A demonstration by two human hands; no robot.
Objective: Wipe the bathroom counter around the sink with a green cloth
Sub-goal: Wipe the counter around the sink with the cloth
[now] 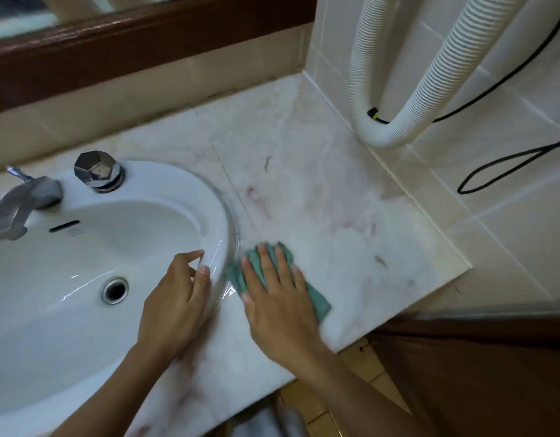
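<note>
Hands wiping a pale marble counter beside a white sink.
Right hand is pressing a green cloth flat on the counter just right of the sink rim, its grip apart, fingers straight. Left hand is resting on the rim, its grip loose and holding nothing. A ribbed white hose and black cable are hanging against the tiled wall at right.

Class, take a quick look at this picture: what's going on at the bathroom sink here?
A person is wiping the marble counter. Their right hand presses a green cloth flat on the counter, just right of the sink. Their left hand rests on the sink's rim and holds nothing. The tap at the back is untouched.
</note>
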